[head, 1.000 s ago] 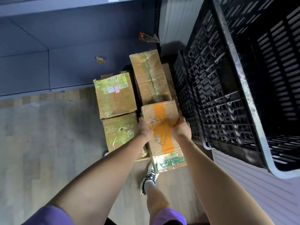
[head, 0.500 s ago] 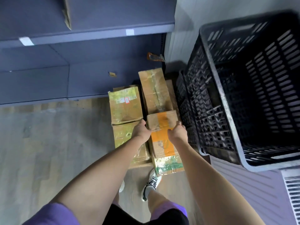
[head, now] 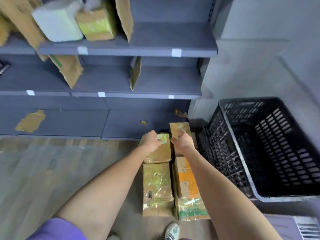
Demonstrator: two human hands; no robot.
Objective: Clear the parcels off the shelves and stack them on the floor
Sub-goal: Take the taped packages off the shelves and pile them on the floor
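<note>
Parcels on the floor number four that can be counted, set in two rows beside the black crate [head: 270,148]: a near-left parcel [head: 156,184] wrapped in glossy tape, a far-left parcel [head: 160,153] with a white label, a near-right parcel [head: 187,186] with an orange band, and a far-right parcel [head: 180,130] lying against the base of the shelving [head: 128,51]. More cardboard shows under the near ones, but how many layers lie there cannot be told.

On the top shelf two parcels can be made out, a pale one [head: 57,23] and a brown one [head: 97,26] just beside it; both are blurred. Further cardboard at the left edge is cut off. Two cardboard pieces [head: 69,71] hang down to the middle shelf, and a torn flat scrap [head: 31,121] lies on the bottom one.

The left hand [head: 150,140] hovers over the far-left parcel, fingers loosely curled, grip holding nothing. The right hand [head: 181,141] is over the far-right parcel, fingers likewise relaxed and empty; whether either hand touches the cardboard below cannot be told. One shoe [head: 172,231] shows at the bottom edge, partly cut off.
</note>
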